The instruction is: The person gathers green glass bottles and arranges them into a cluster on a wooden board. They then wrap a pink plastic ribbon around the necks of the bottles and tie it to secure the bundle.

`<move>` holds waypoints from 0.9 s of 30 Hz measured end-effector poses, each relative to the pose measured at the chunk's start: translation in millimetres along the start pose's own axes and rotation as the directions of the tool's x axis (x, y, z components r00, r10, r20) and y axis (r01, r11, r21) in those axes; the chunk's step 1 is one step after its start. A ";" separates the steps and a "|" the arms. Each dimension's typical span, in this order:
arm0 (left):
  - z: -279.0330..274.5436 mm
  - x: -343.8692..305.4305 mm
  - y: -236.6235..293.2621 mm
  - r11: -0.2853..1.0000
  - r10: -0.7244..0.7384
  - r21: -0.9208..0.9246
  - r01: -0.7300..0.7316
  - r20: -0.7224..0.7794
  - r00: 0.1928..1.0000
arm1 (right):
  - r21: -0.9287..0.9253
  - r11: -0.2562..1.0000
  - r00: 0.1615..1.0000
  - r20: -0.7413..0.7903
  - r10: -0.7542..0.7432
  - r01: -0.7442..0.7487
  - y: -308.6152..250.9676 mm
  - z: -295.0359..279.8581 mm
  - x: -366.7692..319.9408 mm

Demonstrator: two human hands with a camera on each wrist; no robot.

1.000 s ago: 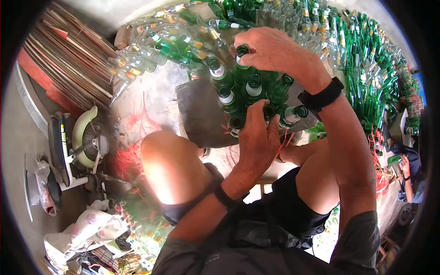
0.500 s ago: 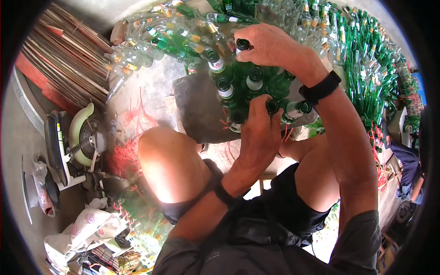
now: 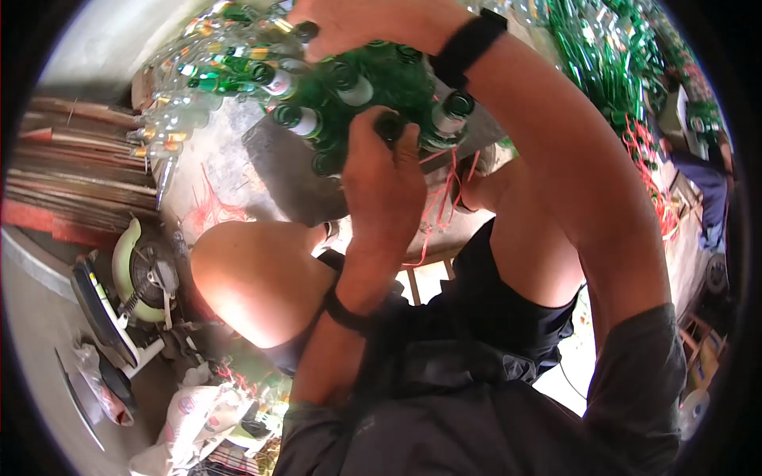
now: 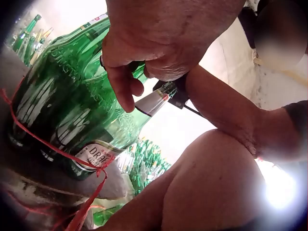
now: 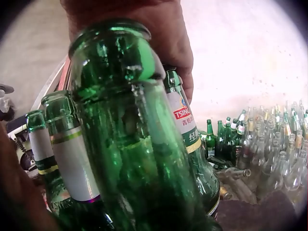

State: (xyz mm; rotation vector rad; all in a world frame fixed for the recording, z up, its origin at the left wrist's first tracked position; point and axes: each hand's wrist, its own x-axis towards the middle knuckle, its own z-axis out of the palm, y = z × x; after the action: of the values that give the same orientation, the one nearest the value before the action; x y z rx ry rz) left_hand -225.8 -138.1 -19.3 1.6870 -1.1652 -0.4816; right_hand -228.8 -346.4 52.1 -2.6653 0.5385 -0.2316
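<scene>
Several green beer bottles (image 3: 295, 120) stand close together, bound low down by red twine (image 4: 44, 140). They rest on a dark stone block (image 3: 274, 170) before the person's knees. On the near side of the bundle, my left hand (image 3: 385, 186) grips a bottle neck (image 3: 389, 127) between thumb and fingers. At the far side my right hand (image 3: 365, 24) is curled round another bottle's neck (image 3: 305, 32). White neck labels show between the hands. In the right wrist view a green bottle (image 5: 130, 134) fills the middle and a labelled one (image 5: 185, 118) stands under the right hand.
Loose clear and green bottles (image 3: 214, 59) lie at the back left, with a large green heap (image 3: 591, 55) at the right. A wheeled frame (image 3: 147, 270) and stacked rods (image 3: 79, 174) are at the left. Another person's dark-clothed legs (image 3: 706, 186) show far right.
The head view has shifted, and both hands and the bundle now appear farther left and higher in it. Both hands keep hold of their bottle necks. Loose twine ends show more fully.
</scene>
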 end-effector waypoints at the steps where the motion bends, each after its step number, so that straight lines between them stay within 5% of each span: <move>1: -1.5 0.4 2.4 0.994 -0.099 -0.043 0.101 0.046 0.994 | 0.007 0.998 0.998 0.037 0.058 -0.058 -5.4 -6.3 -4.9; 7: -3.6 2.5 8.5 0.995 -0.097 -0.014 0.098 0.057 0.994 | 0.000 0.997 0.997 0.031 0.074 -0.074 -5.0 -6.6 -7.2; 9: -5.8 1.5 15.5 0.969 -0.204 -0.125 0.213 0.086 0.975 | 0.020 0.996 0.997 -0.001 0.083 -0.083 -6.0 -9.1 -12.7; 15: -3.9 2.1 8.8 0.981 -0.104 -0.154 0.116 0.078 0.991 | -0.037 0.990 0.980 0.142 0.138 -0.134 -12.6 -16.3 -10.9; 27: -3.5 2.8 7.3 0.992 -0.050 -0.112 0.059 0.085 0.995 | -0.032 0.995 0.993 0.069 0.097 -0.095 -6.8 -11.0 -12.5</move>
State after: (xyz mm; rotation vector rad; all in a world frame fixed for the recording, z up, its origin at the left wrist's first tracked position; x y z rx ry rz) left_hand -225.4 -139.1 -10.8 1.6164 -1.1304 -0.6450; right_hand -240.5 -339.6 64.0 -2.6550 0.6502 -0.1022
